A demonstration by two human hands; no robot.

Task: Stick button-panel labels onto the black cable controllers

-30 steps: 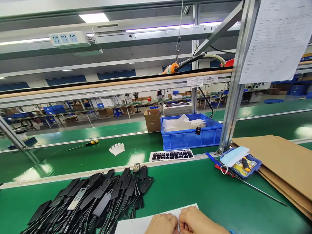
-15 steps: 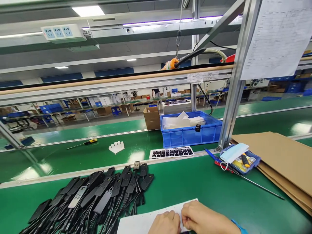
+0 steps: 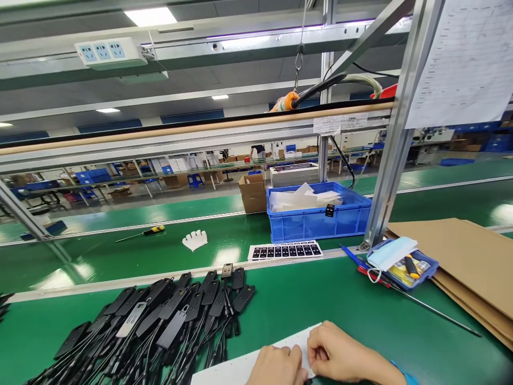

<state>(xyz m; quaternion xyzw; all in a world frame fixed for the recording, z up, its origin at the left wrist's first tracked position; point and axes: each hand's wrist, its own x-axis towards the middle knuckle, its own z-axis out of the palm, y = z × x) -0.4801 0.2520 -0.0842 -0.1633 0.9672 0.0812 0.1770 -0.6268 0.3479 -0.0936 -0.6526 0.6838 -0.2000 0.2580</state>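
Observation:
At the bottom of the head view, my left hand [image 3: 276, 366] is closed over a white sheet [image 3: 229, 370] with small dots along its edge. Close beside it on the right, my right hand [image 3: 335, 350] is curled in a pinch above the same sheet. A bit of something dark shows between the hands at the frame's lower edge; what the fingers hold is hidden. To the left lies a pile of flat black devices with cables [image 3: 172, 305], two or three of them showing grey faces.
Behind are a sheet of black labels [image 3: 285, 251], a blue bin [image 3: 320, 224] of translucent sheets, a white glove [image 3: 195, 240] and a screwdriver [image 3: 154, 230]. At right, a blue tray [image 3: 428, 266] with a face mask, a long thin rod [image 3: 444, 315] and flat cardboard [image 3: 465, 246].
My right hand has shifted slightly right and up, a little apart from the left. The left hand stays low over the sheet. The camera view has swung slightly left.

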